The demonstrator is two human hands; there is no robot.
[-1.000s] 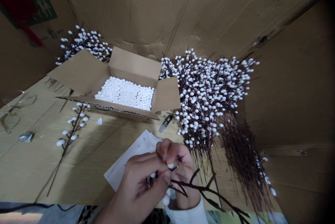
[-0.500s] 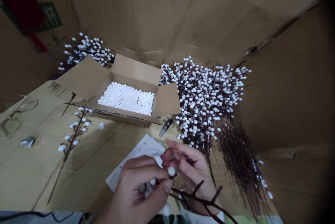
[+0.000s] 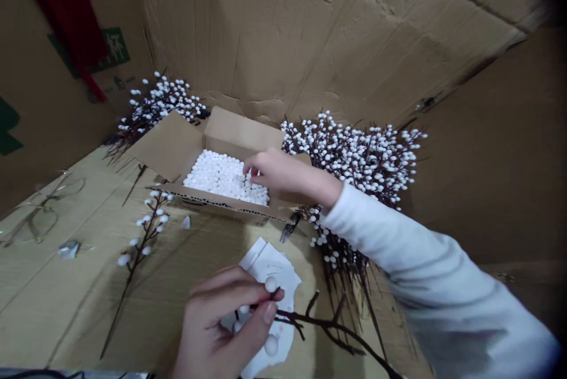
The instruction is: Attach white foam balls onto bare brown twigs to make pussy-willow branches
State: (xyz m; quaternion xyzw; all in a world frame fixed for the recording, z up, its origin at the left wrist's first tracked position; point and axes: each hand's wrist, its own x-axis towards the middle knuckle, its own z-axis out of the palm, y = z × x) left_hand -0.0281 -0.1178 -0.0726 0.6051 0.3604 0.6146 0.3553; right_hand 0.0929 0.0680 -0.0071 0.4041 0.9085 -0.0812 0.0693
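Note:
A dark brown branch with bare side twigs and a few white balls near its end is pinched between the thumb and fingers of my left hand, low in the middle. My right hand reaches into the open cardboard box, its bent fingertips at the white balls inside. Whether a ball is between those fingertips is hidden. White papers lie on the table beneath the branch.
A finished-looking berry branch lies left of my left hand. Large bunches of berry stems stand right of the box, another bunch behind it. Small snips, glasses and a foil scrap lie on the table.
My right hand has left the branch and moved up and forward into the box. My left hand still holds the branch. The view has shifted slightly.

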